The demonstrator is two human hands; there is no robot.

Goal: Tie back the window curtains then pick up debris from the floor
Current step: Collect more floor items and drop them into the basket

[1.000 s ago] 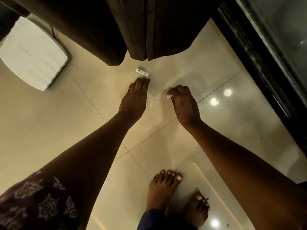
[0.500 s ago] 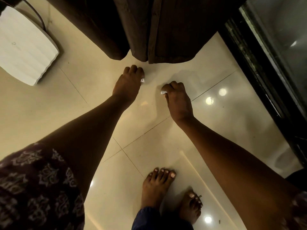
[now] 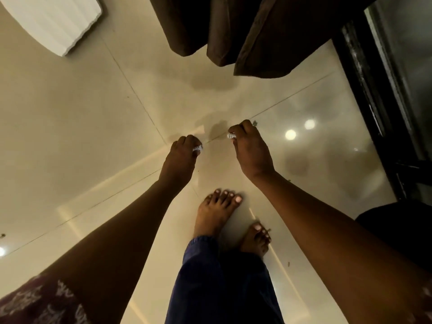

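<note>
— What's hard to make out here?

— The scraps themselves. The left hand [image 3: 181,155] has its fingers curled round a small white paper scrap [image 3: 197,148], and only a crumpled edge with dark print shows past the fingers. The right hand [image 3: 251,150] pinches a second white scrap [image 3: 231,136] at its fingertips — the printing on it is too small to read. How much of either piece is tucked inside the hands, I cannot tell.

— Anything cut off?

— The dark brown curtains [image 3: 245,31] run out of the top edge, so only their lower hems show, hanging just clear of the floor [image 3: 70,125]. A white ribbed object [image 3: 53,19] at the far left is cropped too; what it is I cannot say. The dark window frame [image 3: 383,108] on the right runs out of frame as well.

— Any containers?

— None that I can see — both scraps are in the hands, above the glossy cream tiles.

— And around them?

— Two bare feet [image 3: 217,211] stand near, between the forearms, below a dark blue trouser leg [image 3: 217,284]. A patterned maroon sleeve [image 3: 39,302] sits at the near left corner. Small dark specks [image 3: 255,123] lie on the tiles just beyond the right hand, with another by the right foot. Round light reflections [image 3: 290,134] shine on the floor to the right.
</note>
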